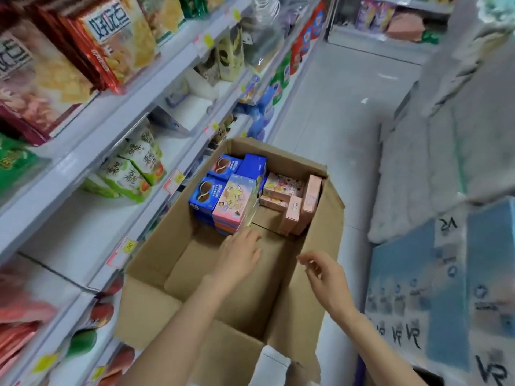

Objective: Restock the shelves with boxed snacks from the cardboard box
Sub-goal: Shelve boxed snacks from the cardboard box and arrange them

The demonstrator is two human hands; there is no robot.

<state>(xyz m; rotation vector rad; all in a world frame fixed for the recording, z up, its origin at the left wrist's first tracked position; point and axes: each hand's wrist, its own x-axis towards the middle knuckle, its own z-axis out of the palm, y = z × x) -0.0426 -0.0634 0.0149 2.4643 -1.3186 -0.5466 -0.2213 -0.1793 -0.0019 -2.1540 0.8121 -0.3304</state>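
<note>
An open cardboard box stands on the aisle floor beside the shelves. At its far end lie blue snack boxes, a pink and blue box with a cartoon animal and several pale pink boxes. My left hand reaches down inside the box with fingers extended, its tips just short of the cartoon box. My right hand hovers over the box's right wall, fingers loosely curled, holding nothing.
White shelves run along the left, stocked with bagged snacks, with a bare stretch on a middle shelf. Stacked packaged goods line the right side. White tiled floor extends ahead down the aisle.
</note>
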